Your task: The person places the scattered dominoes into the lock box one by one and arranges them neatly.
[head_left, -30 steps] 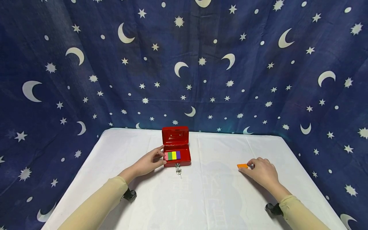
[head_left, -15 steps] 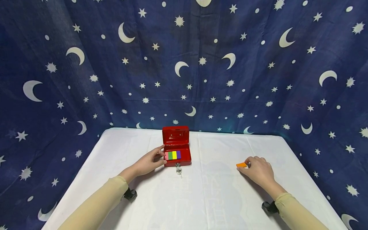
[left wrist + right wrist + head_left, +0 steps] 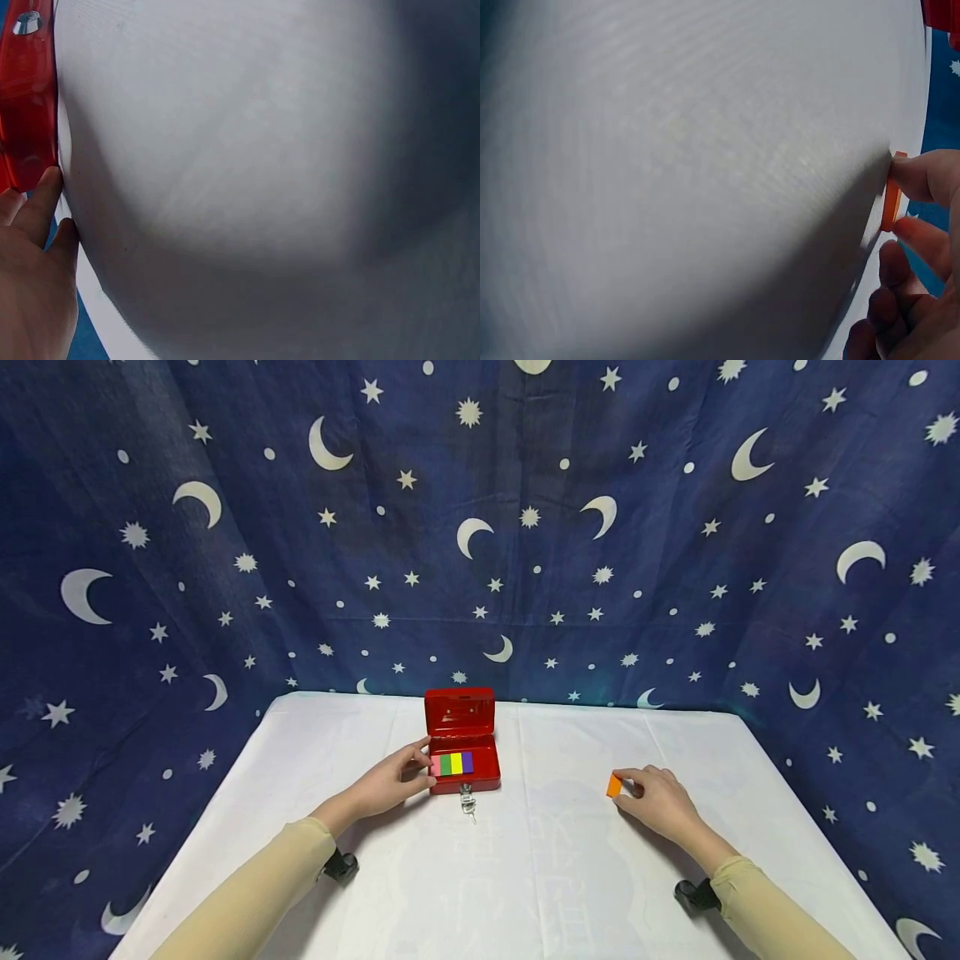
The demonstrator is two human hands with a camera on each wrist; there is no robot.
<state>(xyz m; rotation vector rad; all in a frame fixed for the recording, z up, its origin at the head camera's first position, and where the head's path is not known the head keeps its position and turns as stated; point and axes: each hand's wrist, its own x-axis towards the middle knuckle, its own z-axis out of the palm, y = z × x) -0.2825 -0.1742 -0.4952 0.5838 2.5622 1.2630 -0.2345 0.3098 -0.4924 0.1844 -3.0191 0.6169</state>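
Note:
In the head view a small red cash box stands with its lid up. Several flat coloured blocks lie side by side in it: pink, green, yellow and purple. My left hand rests against the box's left side, fingers mostly extended, thumb by the front corner; its fingertips touch the box's end in the left wrist view. To the right, my right hand pinches an orange block between thumb and fingers. The right wrist view shows that block edge-on; whether it touches the cloth I cannot tell.
Small keys hang from the lock at the box's front. A white cloth covers the table. Behind it hangs a dark blue curtain with moons and stars.
My right hand has moved a little left with the orange block, which has turned from lying flat to a more upright face. The left hand and the box look unchanged.

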